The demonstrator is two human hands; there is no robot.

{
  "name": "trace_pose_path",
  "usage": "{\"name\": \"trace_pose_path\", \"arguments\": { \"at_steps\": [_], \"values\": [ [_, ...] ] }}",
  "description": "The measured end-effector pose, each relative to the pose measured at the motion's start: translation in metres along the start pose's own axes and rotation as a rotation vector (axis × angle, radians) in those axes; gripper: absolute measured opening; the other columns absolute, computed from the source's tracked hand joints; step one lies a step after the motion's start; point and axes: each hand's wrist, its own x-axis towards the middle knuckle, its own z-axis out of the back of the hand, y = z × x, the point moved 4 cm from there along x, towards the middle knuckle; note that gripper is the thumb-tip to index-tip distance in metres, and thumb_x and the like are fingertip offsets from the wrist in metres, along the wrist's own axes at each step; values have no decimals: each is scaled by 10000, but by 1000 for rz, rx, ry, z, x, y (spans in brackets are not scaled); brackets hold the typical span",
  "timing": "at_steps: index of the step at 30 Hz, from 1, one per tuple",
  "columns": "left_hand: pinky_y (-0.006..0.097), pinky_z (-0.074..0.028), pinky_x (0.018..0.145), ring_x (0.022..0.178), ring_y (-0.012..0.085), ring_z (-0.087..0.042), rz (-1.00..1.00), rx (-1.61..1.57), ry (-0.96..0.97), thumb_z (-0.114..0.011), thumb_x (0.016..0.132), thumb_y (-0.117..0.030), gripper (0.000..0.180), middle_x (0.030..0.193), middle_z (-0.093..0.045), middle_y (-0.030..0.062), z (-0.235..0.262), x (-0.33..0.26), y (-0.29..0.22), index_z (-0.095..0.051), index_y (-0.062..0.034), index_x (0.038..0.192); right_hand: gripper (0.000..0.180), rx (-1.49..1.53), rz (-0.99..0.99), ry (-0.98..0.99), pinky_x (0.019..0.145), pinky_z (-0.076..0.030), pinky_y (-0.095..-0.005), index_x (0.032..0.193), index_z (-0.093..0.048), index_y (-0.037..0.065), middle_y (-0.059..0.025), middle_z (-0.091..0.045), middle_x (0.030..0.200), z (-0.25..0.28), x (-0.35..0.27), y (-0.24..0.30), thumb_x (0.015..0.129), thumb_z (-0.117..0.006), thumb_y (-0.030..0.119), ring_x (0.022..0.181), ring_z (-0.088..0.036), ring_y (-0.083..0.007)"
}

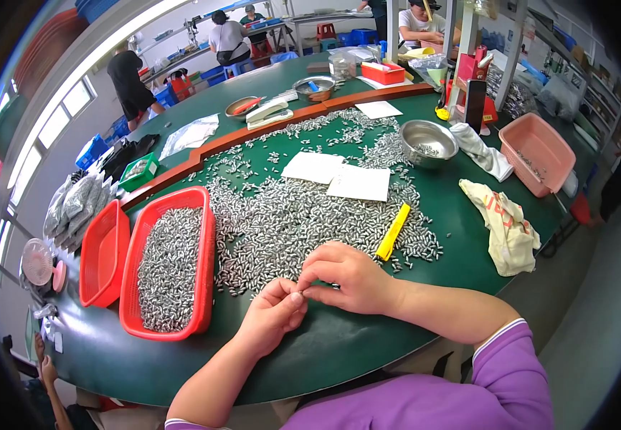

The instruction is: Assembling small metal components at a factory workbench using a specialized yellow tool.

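Note:
My left hand [275, 315] and my right hand [350, 278] meet at the near edge of a wide heap of small silver metal pieces [275, 236] on the green table. Thumb and fingers of both are pinched together, fingertips touching. Whatever lies between them is too small and covered to make out. To the left stands a red plastic basket [205, 265] filled with the same kind of metal pieces. A yellow tool with a flat handle [394, 231] rests on the heap, just beyond my right hand. Two white paper sheets [358, 183] lie on top of the heap.
An emptier red basket [102, 258] and bags of grey pieces [77, 208] are at the left. A steel bowl [429, 136], a pink bin [538, 154] and a cream cloth [500, 226] sit at the right. A brown wooden strip [253, 129] borders the heap's far side. Other people work farther back.

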Motion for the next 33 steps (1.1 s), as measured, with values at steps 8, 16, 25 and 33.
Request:
{"name": "trace_pose_path", "arguments": {
  "at_steps": [8,16,25,33],
  "values": [
    [200,-334,521,602,77,-440,-20,-24,44,-563,946,-129,74,799,-546,21,-2,-1,-3,-543,-73,991,120,43,-9,-34,764,-481,-356,875,-660,126,-35,-615,920,2,2,-1,774,-723,134,874,-597,-232],
    [198,-339,526,622,76,-458,9,-41,43,-573,946,-174,118,833,-579,18,2,0,0,-539,-75,1000,145,-26,90,-1,747,-483,-356,914,-676,126,-36,-614,920,0,1,2,777,-722,140,850,-600,-235],
    [189,-350,510,604,77,-457,-43,-18,-38,-505,987,-198,144,817,-561,14,0,1,-6,-556,-64,979,197,-76,-18,-93,767,-482,-348,972,-681,128,-38,-610,933,7,4,4,778,-715,112,885,-595,-225],
    [193,-365,517,609,76,-457,-75,-18,-16,-493,996,-213,166,823,-558,21,3,1,-6,-554,-60,980,232,-107,47,-33,763,-478,-358,1007,-683,142,-31,-593,968,4,5,9,777,-712,126,887,-594,-222]
  ]
}}
